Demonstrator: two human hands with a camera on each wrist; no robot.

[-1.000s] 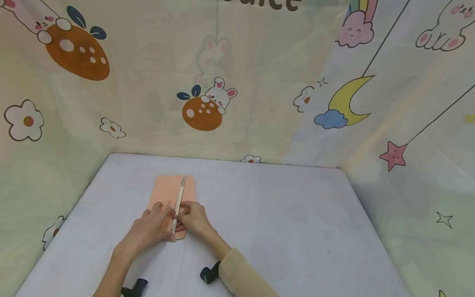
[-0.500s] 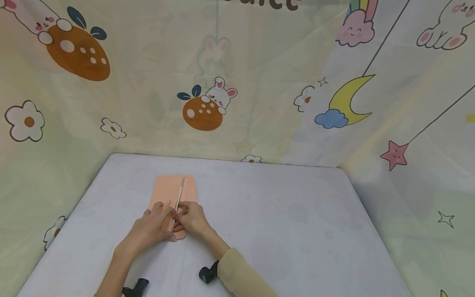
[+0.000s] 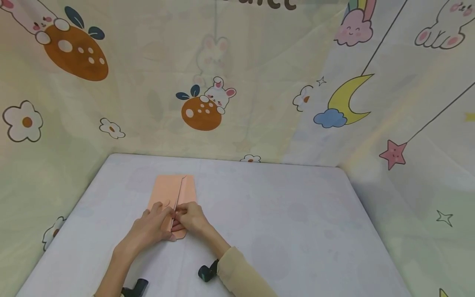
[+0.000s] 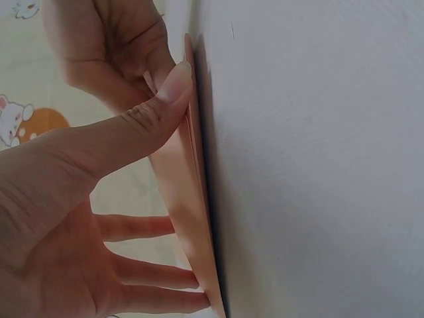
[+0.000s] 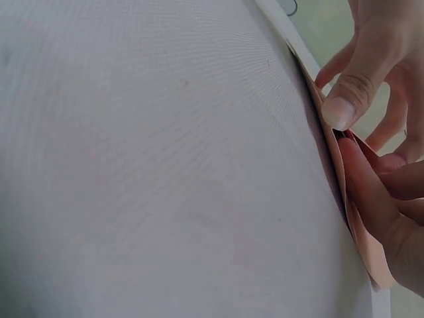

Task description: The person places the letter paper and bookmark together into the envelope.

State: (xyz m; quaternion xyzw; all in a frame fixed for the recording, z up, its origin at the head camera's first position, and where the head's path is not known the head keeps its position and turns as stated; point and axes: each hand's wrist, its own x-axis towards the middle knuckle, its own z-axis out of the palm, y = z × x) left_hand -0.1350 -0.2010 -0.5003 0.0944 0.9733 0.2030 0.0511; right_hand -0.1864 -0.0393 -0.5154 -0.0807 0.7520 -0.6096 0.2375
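A flat peach paper envelope (image 3: pixel 165 187) lies on the table, with a long flap edge running down its right part and a small rounded tab near the middle. My left hand (image 3: pixel 148 227) rests on the envelope's lower left, fingers spread. In the left wrist view its thumb (image 4: pixel 156 109) presses the near edge. My right hand (image 3: pixel 193 216) pinches the right-hand flap (image 3: pixel 188 189) near the seam, close to the left fingertips. The right wrist view shows the fingers of that hand (image 5: pixel 374 195) at a small gap with something dark reddish inside, too hidden to tell.
A white-covered table (image 3: pixel 289 222) extends far to the right of the envelope. Printed fabric walls (image 3: pixel 259 103) enclose its back and sides. Black wrist cameras (image 3: pixel 208 271) sit on both forearms just above the table.
The pale strip along the envelope's seam has narrowed from a wide band to a thin line as the right flap came against the left part. Both hands stay nearly in place.
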